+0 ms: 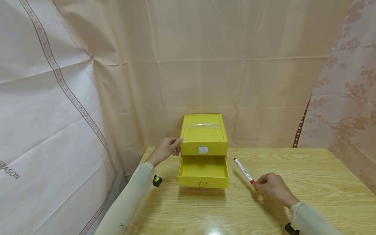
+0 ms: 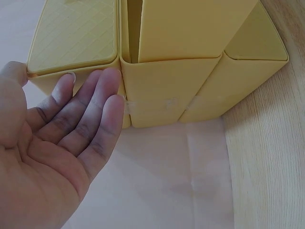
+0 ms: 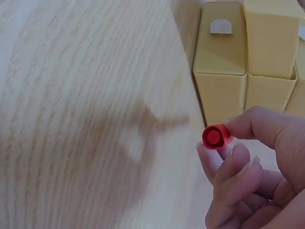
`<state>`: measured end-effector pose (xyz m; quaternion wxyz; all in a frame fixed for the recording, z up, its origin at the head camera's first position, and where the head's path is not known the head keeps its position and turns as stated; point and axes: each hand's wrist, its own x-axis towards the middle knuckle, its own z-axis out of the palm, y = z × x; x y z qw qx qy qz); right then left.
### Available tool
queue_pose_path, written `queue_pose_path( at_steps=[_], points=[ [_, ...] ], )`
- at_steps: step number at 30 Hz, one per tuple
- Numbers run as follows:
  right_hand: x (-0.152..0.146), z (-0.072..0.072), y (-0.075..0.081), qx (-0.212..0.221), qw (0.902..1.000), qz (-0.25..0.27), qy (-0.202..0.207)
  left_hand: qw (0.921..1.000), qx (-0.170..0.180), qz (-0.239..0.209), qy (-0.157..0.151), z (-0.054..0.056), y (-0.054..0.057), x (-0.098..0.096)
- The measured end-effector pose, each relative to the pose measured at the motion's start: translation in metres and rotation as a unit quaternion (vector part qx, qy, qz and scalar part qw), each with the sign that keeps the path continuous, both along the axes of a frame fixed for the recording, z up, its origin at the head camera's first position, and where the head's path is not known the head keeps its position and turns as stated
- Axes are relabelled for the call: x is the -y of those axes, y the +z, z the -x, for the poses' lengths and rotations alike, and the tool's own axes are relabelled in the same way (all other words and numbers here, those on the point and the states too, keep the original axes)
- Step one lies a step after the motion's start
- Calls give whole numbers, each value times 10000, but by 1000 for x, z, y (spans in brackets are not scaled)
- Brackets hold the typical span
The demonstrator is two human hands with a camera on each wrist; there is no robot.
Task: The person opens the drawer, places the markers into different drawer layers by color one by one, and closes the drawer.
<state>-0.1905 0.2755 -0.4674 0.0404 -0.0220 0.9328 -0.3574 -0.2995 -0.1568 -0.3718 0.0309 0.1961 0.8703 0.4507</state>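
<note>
A yellow drawer unit (image 1: 202, 135) stands on the table, with clear tape across its top. Its middle drawer (image 1: 191, 181), with a ring pull, is out and its inside looks bare. The top drawer (image 1: 215, 149), with a white tab, is in. At the unit's upper left side, my left hand (image 1: 165, 148) has its thumb on the top edge, with the other fingers (image 2: 108, 119) extended by the side wall. My right hand (image 1: 273, 187) pinches a white marker (image 1: 244, 171) by its red end (image 3: 213, 137), above the table right of the drawer. The marker's far red end points toward the unit.
The wooden table (image 1: 299, 176) extends to both sides of the unit. Behind it hangs a beige cloth (image 1: 199, 81), with a pale printed cloth (image 1: 53, 137) on the left and a floral one (image 1: 352, 98) on the right. A bottom drawer (image 3: 221, 52) with a white tab is in.
</note>
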Motion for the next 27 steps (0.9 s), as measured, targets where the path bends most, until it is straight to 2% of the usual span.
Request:
queue_pose_path(
  at_steps=[14,27],
  points=[
    [5,-5,22,-68,9999,10,138,10000,-41,2,-32,-1,1,0],
    [9,-9,33,-300,9988,201,319,10000,-9,30,13,-1,1,0]
  ],
)
